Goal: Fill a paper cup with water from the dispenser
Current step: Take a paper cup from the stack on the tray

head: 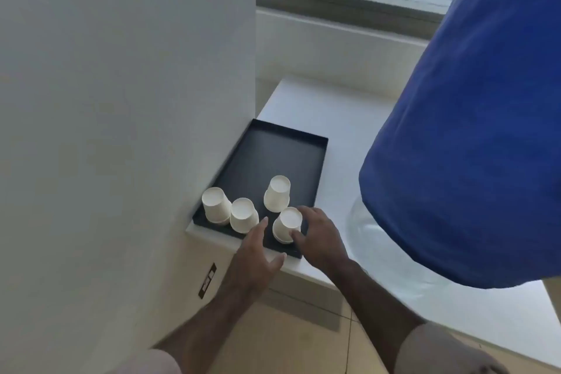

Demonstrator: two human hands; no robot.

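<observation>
So our left hand [253, 255] hovered at the near edge of the black tray [273, 155], fingers spread apart and touching nothing. Our right hand [318, 235] had its fingers wrapped on the nearest paper cup [287, 225], which sat upside down on the tray's near right corner. Three more cups [243, 214] stood upside down behind and left. The tray sat on the white desk [343, 118], against the wall.

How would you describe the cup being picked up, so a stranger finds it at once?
Find the black tray against the white wall. Four upside-down paper cups stand at its near end. The cup is the nearest right one, the only one with the right hand curled around it.
</observation>
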